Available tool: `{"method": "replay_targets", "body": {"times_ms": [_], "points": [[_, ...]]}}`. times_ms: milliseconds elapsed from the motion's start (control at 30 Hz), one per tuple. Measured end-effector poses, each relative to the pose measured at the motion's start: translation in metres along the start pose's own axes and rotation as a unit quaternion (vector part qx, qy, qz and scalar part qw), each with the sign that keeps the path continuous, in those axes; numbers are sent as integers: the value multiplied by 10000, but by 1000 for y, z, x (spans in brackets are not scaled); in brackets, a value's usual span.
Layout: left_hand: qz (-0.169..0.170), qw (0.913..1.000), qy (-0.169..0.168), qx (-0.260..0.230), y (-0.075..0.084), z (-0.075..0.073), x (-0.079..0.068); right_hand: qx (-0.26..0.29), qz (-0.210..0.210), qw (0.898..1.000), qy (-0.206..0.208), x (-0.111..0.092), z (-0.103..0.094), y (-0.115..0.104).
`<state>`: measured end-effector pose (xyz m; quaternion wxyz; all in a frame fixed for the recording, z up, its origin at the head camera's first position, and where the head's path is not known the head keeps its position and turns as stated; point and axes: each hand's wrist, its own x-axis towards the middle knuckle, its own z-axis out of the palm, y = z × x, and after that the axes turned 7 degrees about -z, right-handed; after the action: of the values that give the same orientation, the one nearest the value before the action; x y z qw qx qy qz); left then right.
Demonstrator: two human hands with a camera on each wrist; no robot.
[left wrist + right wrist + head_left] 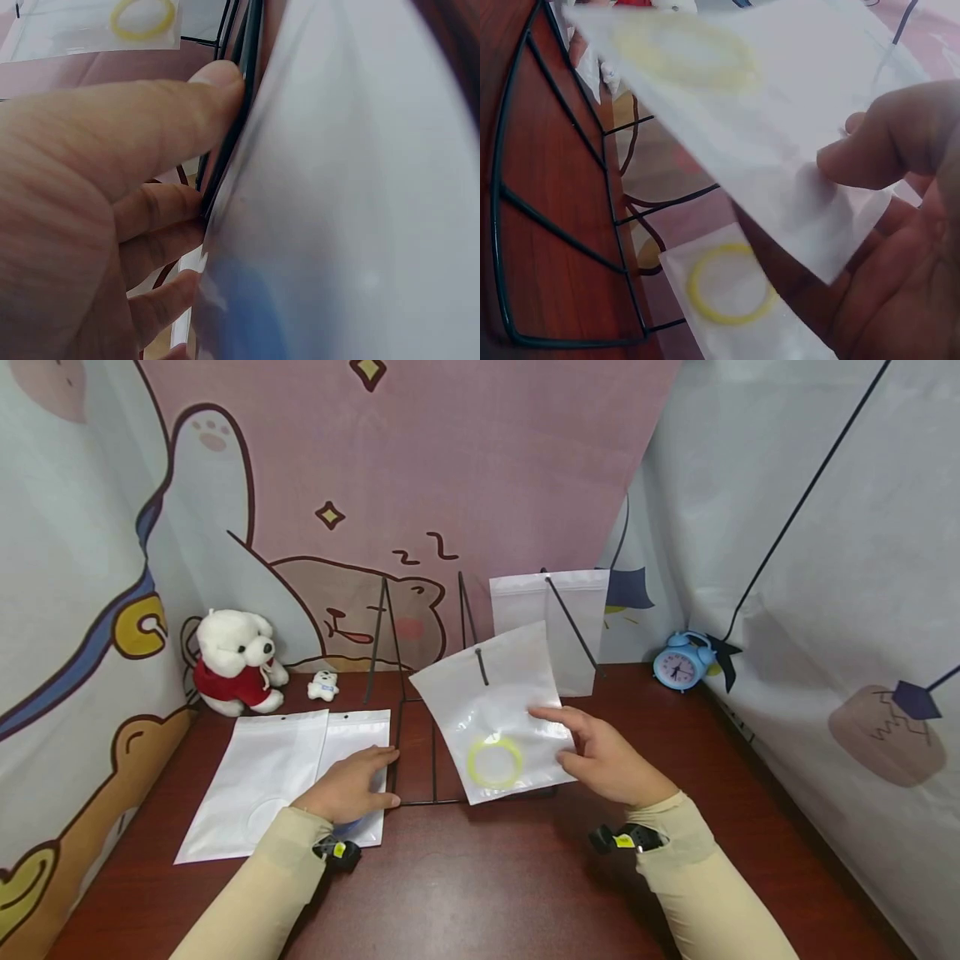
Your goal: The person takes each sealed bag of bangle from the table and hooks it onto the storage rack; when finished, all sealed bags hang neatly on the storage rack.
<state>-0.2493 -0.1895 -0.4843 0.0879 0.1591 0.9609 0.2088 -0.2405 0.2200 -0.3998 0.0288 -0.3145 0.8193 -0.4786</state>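
A white zip bag (450, 710) with a yellow ring (495, 762) showing through its clear front sits tilted on a prong of the black wire rack (433, 760). The prong pokes through the hole near its top. My right hand (611, 760) pinches the bag's right edge; in the right wrist view the thumb (862, 154) lies on one face and fingers are behind it. My left hand (351, 785) rests over a flat white bag (360, 727), fingertips and thumb (217, 79) touching the rack's left base wire. A blue patch (247, 307) shows in that flat bag.
Another white bag (581, 635) hangs on the rack's right prong. A second flat bag (258, 760) lies at the left. Behind stand a plush dog in red (236, 664), a small white bear (323, 686) and a blue alarm clock (682, 662). Printed cloth walls enclose the table.
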Motion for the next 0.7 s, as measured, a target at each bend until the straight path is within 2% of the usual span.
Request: {"method": "replay_targets", "body": {"times_ms": [300,533,600,700], "points": [[57,10000,39,10,1,-1,0,-295,-275,9984,406,-1,1,-5],[60,10000,20,2,1,-1,0,-60,-246,9996,80,0,-4,2],[66,10000,32,7,1,-1,0,-2,-126,9999,-26,0,-4,2],[74,10000,44,2,0,-1,0,367,142,9989,-266,0,-4,3]]}}
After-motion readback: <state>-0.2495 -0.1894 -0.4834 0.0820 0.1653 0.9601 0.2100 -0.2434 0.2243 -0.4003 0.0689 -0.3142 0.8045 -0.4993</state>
